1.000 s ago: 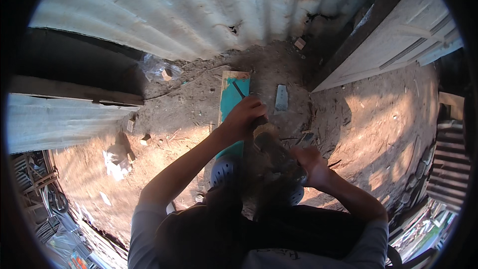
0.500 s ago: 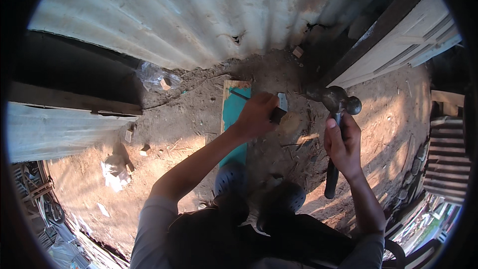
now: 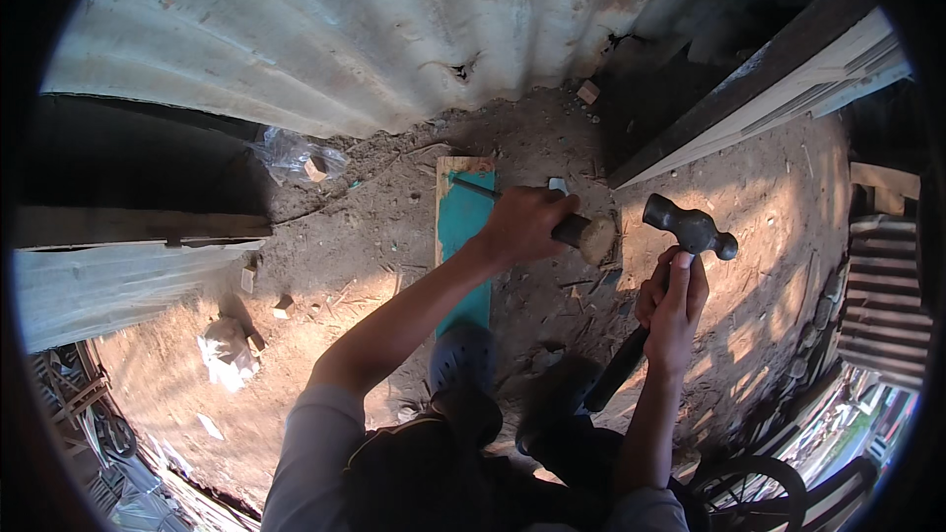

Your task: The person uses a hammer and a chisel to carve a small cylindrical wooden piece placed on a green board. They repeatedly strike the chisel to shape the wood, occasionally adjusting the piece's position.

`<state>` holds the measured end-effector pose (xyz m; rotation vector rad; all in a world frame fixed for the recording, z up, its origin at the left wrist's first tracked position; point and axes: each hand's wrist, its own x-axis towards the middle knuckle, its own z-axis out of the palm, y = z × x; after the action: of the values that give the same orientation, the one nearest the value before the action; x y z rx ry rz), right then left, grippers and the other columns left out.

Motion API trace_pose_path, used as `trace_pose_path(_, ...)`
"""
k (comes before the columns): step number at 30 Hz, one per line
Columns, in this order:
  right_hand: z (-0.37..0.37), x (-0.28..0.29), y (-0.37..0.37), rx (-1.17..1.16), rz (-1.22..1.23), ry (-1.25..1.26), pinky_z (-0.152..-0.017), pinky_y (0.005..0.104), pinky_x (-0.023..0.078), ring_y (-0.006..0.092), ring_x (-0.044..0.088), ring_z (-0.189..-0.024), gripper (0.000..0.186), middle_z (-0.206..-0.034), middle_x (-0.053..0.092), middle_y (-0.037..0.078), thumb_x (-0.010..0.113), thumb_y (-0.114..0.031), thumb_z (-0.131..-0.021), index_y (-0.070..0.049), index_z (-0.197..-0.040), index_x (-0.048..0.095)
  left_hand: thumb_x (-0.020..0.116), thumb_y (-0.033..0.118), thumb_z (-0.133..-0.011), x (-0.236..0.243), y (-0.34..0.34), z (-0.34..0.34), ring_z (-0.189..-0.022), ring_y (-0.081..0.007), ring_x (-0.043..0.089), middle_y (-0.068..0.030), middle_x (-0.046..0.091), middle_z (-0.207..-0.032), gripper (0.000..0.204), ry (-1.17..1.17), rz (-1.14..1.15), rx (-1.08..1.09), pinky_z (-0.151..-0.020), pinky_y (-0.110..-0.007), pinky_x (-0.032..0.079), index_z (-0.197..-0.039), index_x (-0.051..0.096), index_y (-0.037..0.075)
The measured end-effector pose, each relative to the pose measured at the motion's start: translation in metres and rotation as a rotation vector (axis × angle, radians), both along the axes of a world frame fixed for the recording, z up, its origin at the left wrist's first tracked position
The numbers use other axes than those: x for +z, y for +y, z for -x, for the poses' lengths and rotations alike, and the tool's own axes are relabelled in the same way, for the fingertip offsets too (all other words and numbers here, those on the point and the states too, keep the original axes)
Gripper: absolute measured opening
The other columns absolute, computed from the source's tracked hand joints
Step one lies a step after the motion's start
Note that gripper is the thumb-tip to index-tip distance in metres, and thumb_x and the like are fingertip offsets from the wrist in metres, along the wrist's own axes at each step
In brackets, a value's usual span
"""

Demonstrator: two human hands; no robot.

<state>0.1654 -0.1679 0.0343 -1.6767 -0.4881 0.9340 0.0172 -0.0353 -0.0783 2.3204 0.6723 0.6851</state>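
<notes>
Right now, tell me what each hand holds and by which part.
The left hand holds a chisel by its handle; the right hand holds a hammer by its handle, just below the head.

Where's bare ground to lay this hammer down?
Mostly bare: sunlit dirt between the hammer and corrugated sheets; ground between the green board and clear plastic. Crowded: around the board, where the left hand, a metal tool and a shoe cluster.

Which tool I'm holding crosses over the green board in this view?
The dark-handled tool in your left hand; its slim shaft crosses the green board, while the hammer in your right hand is right of it.
</notes>
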Motion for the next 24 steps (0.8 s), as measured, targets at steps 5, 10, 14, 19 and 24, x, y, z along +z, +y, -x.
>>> trace_pose_path(5,0.006,-0.004,-0.003,-0.026,0.008,-0.051,-0.034,0.0208,0.019,0.0035,0.024,-0.038,0.031,-0.055,0.027,-0.004,0.040,-0.036,-0.101,-0.008,-0.092,0.048,0.068,0.019,-0.061,-0.003,-0.004,-0.005,-0.071,-0.0307,0.064,-0.0109,0.064,-0.075,0.034,-0.004,0.016,0.000,-0.062,-0.042,0.051,-0.092,0.061,0.006)
trace_pose_path(10,0.010,0.000,-0.006,-0.106,0.003,0.011,-0.035,0.0215,0.018,0.0037,0.023,-0.039,0.031,-0.056,0.026,-0.004,0.039,-0.038,-0.101,-0.008,-0.098,0.047,0.068,0.017,-0.062,-0.008,-0.006,-0.009,-0.070,-0.0324,0.062,-0.0126,0.062,-0.073,0.029,-0.067,0.016,-0.010,-0.060,-0.043,0.048,-0.088,0.059,0.006)
trace_pose_path(14,0.011,0.010,-0.007,-0.234,-0.091,-0.071,-0.036,0.0219,0.018,0.0040,0.023,-0.040,0.031,-0.056,0.026,-0.004,0.039,-0.040,-0.101,-0.010,-0.099,0.047,0.069,0.016,-0.062,-0.003,-0.005,-0.007,-0.071,-0.0349,0.062,-0.0144,0.061,-0.075,0.032,-0.059,0.063,0.009,-0.061,-0.044,0.048,-0.088,0.055,0.005)
trace_pose_path(19,0.045,-0.020,-0.023,-0.376,-0.075,-0.067,-0.035,0.0212,0.019,0.0043,0.023,-0.040,0.032,-0.058,0.030,-0.003,0.038,-0.042,-0.100,-0.012,-0.091,0.040,0.069,0.013,-0.059,-0.003,-0.004,-0.014,-0.071,-0.0366,0.060,-0.0150,0.060,-0.074,0.033,0.006,0.138,0.031,-0.063,-0.045,0.047,-0.085,0.051,0.004)
trace_pose_path(24,0.030,-0.009,-0.037,-0.344,0.008,0.007,-0.034,0.0208,0.019,0.0042,0.024,-0.039,0.032,-0.057,0.028,-0.004,0.039,-0.042,-0.100,-0.012,-0.088,0.041,0.069,0.011,-0.058,-0.004,-0.010,-0.011,-0.071,-0.0373,0.060,-0.0160,0.059,-0.073,0.032,0.054,0.147,0.010,-0.063,-0.045,0.047,-0.084,0.051,0.003)
